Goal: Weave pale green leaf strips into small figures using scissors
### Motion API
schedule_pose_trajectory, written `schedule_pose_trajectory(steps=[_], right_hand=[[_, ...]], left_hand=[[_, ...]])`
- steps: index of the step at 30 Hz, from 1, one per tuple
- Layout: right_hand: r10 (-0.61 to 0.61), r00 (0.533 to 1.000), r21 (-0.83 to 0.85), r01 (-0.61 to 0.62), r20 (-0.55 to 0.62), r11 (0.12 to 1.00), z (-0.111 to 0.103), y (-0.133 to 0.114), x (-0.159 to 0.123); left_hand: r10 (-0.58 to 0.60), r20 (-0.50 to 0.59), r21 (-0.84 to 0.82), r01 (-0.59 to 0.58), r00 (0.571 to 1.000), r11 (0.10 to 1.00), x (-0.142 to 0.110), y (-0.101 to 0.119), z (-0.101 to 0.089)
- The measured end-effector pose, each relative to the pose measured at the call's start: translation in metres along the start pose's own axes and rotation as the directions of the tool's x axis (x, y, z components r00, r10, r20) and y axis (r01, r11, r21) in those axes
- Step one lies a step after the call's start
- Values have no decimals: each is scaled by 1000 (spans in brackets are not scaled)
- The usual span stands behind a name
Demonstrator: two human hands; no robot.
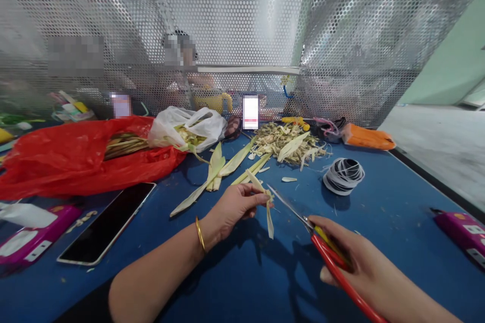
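My left hand, with a gold bangle at the wrist, pinches a pale corn husk strip between thumb and fingers. Its upper end sticks up past the fingers and its lower end hangs toward the table. To the right, my right hand grips red-handled scissors with some yellow inside the handles. The blades point up and left, their tip close to the strip; they look nearly closed. Just beyond my left hand lie several longer pale green corn husks. Behind them is a heap of dry husk scraps.
A spool of white cord stands right on the blue table. At left lie a red plastic bag, a white bag, a dark phone and a magenta packet. An orange packet sits before the perforated metal screen.
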State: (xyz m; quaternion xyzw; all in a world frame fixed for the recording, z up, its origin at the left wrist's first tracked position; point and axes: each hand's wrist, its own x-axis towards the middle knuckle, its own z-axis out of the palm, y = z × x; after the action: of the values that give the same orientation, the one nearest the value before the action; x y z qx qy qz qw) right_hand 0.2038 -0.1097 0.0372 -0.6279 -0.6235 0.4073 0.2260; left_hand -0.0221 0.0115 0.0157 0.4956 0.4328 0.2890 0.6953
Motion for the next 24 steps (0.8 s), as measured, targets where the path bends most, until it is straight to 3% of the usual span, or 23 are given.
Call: schedule_pose_trajectory(steps=[6,13,24], right_hand=[[-97,993,-111,89,-66,990,-15,6,-3],[-164,986,-262,147,-42,954,-22,5,-6],[-187,982,-299,167,-37,940,-21,0,-4]], left_hand=[[210,-61,114,-202,976,973,0,2,1],[281,-24,356,-254,959,899,-3,-1,-4],[441,66,646,-375,895,665,-9,-1,-4]])
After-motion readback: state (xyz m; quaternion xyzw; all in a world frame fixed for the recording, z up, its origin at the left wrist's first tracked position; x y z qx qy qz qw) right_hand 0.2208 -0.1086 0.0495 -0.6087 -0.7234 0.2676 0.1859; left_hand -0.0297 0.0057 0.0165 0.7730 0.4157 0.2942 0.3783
